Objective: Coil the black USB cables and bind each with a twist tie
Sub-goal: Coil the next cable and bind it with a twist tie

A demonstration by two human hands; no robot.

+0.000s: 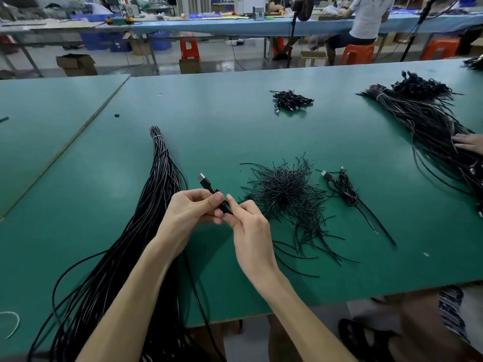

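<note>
Over the green table (235, 126), my left hand (189, 212) and my right hand (247, 223) meet and both pinch one black USB cable (206, 184). Its plug end sticks up and to the left above my left thumb. The rest of this cable trails down toward the table's near edge. A long tied bundle of straight black cables (159, 184) lies left of my hands. The loose heap of black twist ties (285, 194) sits just right of my right hand. One coiled cable (345, 189) lies beyond that heap.
A small pile of bound coils (291, 100) rests at the far middle. Another big cable bundle (423, 118) lies at the right, with another person's hand (469, 142) on it. Benches, stools, boxes and a seated person fill the background.
</note>
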